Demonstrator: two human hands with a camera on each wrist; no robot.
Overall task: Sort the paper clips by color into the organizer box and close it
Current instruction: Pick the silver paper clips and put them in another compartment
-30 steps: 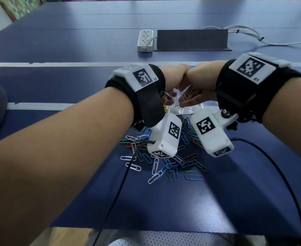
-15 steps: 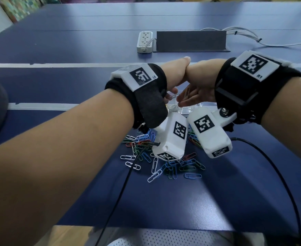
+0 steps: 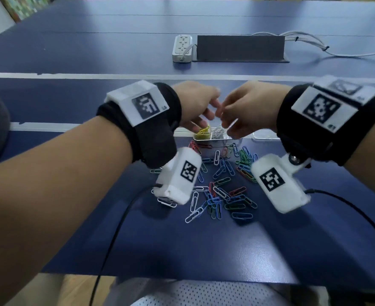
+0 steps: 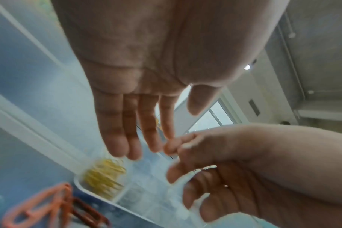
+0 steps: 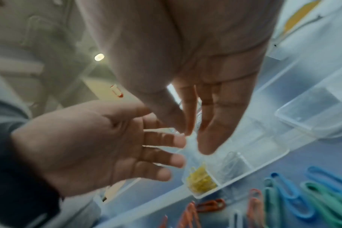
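The clear organizer box (image 3: 217, 141) stands behind a loose pile of blue, green, red and white paper clips (image 3: 224, 186). One compartment holds yellow clips (image 3: 203, 131), the one to its right white clips (image 3: 218, 132). Both hands hover over the box, fingertips almost touching. My left hand (image 3: 208, 114) has straight, spread fingers (image 4: 119, 145) and an empty palm above the yellow clips (image 4: 103, 174). My right hand (image 3: 225, 117) hangs over the white clips (image 5: 230, 166), thumb close against the index finger (image 5: 187, 117). Motion blur hides whether a clip is between them.
A clear plastic lid-like piece (image 3: 264, 136) lies right of the box. A white power strip (image 3: 182, 48), a dark grey panel (image 3: 239, 50) and white cables (image 3: 310, 44) sit farther back. Black cables (image 3: 116, 228) run from the wrist cameras toward the table's front edge.
The hands, pressed together over the box before, have parted sideways. The left fingers have straightened, and the yellow and white compartments now show between the hands.
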